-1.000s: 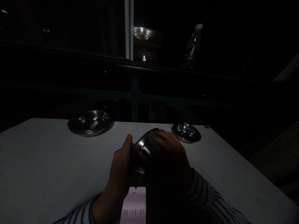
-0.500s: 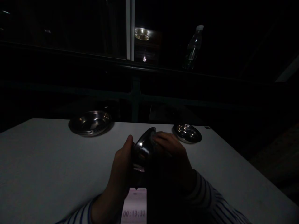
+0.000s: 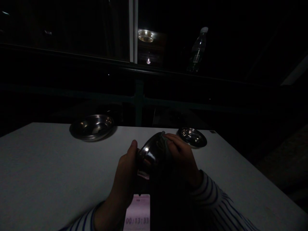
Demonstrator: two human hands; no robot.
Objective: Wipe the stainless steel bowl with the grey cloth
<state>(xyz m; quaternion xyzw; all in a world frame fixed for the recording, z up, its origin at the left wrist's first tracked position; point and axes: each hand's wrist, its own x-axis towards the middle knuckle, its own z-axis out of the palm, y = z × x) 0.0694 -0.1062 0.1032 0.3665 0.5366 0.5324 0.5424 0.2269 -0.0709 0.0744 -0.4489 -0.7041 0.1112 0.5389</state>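
Note:
A shiny metal bowl point(image 3: 149, 157) is held tilted up between my hands, over the near middle of the table. My left hand point(image 3: 126, 173) is closed on its left side, thumb pointing up along the rim. A dark greyish cloth point(image 3: 164, 141) lies against the bowl's upper right side. My right hand point(image 3: 181, 155) is closed on that cloth and presses it to the metal. Deep shadow hides the bowl's underside and most of the lower fingers.
On the white table point(image 3: 53, 166), a stack of metal bowls point(image 3: 92, 128) stands at the back left and a metal bowl point(image 3: 192, 137) at the back right. A lit phone point(image 3: 137, 211) showing a timer lies in front. A plastic bottle point(image 3: 198, 49) stands beyond.
My right hand and the cloth have shifted slightly along the bowl towards its upper right edge, and more cloth shows. The bowl has turned a little. My left hand keeps its grip.

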